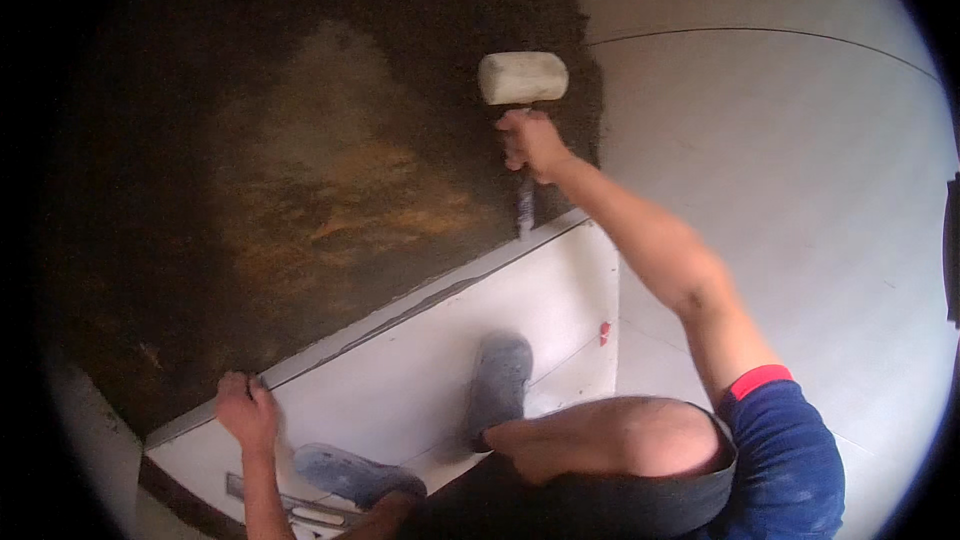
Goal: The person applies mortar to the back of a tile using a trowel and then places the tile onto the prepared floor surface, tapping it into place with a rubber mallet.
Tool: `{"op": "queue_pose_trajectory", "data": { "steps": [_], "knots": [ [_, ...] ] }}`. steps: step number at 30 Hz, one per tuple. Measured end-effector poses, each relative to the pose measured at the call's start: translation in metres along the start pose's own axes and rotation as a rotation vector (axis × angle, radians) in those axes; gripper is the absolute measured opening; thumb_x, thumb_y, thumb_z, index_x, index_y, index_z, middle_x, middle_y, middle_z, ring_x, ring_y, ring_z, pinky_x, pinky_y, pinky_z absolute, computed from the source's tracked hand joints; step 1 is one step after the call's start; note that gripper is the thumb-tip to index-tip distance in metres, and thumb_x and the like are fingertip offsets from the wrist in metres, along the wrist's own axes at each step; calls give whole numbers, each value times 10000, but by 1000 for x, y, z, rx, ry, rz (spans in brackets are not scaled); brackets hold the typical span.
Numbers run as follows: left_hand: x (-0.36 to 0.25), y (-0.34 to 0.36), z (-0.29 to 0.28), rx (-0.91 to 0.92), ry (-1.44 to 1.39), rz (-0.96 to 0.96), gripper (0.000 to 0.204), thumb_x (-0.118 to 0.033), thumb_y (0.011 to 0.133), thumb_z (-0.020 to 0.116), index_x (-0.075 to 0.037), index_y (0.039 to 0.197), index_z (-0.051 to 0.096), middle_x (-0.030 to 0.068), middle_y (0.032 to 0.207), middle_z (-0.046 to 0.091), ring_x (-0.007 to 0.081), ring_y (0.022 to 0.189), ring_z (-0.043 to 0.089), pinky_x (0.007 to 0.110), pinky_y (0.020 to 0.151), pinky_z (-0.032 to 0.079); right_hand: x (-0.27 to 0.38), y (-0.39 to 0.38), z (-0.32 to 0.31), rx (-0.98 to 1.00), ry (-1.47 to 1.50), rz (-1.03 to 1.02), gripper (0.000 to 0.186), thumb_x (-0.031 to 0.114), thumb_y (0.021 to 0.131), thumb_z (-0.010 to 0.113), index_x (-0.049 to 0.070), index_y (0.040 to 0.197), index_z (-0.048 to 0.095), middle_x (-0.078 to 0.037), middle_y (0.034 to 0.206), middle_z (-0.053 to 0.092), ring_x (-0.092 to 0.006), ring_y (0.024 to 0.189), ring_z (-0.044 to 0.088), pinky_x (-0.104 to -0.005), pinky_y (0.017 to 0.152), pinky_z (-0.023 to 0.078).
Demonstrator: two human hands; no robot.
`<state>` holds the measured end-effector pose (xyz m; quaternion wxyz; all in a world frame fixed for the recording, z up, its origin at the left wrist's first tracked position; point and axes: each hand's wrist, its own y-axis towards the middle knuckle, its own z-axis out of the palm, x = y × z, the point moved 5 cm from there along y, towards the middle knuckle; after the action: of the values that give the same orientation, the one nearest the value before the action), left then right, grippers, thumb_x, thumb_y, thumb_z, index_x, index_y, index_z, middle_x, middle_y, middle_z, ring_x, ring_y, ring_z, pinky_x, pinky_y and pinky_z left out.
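Note:
My right hand (535,145) is closed round the handle of a white-headed mallet (523,77), held over dark, rough cement (300,110). Below it, a long pale tile strip (545,236) runs diagonally along the cement's edge, beside a white tiled surface (400,370). My left hand (245,405) is at the left end of that strip, fingers curled at its edge; what they hold, if anything, is unclear. A flat metal tool with a pale grip (318,516) lies partly hidden below my left hand.
Large light-grey tiles (780,170) cover the right side, meeting the cement along a ragged edge. A small red clip (604,333) sits by a tile joint. My feet in grey clogs (500,380) rest on the white tiles. A pale edge (95,420) borders the lower left.

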<state>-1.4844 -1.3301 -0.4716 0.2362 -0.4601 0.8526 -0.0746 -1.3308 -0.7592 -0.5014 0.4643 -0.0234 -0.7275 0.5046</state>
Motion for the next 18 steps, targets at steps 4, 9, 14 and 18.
{"op": "queue_pose_trajectory", "data": {
  "steps": [4, 9, 14, 18],
  "knots": [
    [-2, 9, 3, 137, 4, -86, 259, -237, 814, 567, -3, 826, 677, 202, 910, 638, 394, 919, 616, 493, 801, 505, -3, -3, -12, 1, -19, 43, 133, 193, 896, 558, 65, 861, 575, 7, 586, 375, -143, 474, 360, -345, 433, 304],
    [-20, 32, -9, 282, 140, -124, 319, -295, 859, 552, -15, 825, 701, 192, 953, 676, 380, 904, 661, 481, 761, 536, -10, 2, -6, 14, -45, 93, 234, 207, 886, 573, 145, 725, 414, 33, 564, 287, -120, 459, 277, -331, 451, 250],
    [-42, 45, -3, 490, 283, -101, 328, -318, 860, 563, -24, 838, 708, 169, 879, 685, 374, 876, 667, 490, 731, 540, -14, 4, -4, 27, -61, 51, 268, 200, 895, 564, 142, 700, 390, 24, 557, 293, -130, 453, 293, -338, 455, 265],
    [-91, 55, 4, 393, -11, 71, 322, -310, 882, 541, -36, 867, 708, 174, 899, 688, 378, 901, 659, 488, 771, 531, -12, 5, -3, 42, -31, 65, 249, 200, 895, 568, 138, 719, 403, 24, 556, 295, -132, 449, 296, -343, 456, 276]
  ]
}}
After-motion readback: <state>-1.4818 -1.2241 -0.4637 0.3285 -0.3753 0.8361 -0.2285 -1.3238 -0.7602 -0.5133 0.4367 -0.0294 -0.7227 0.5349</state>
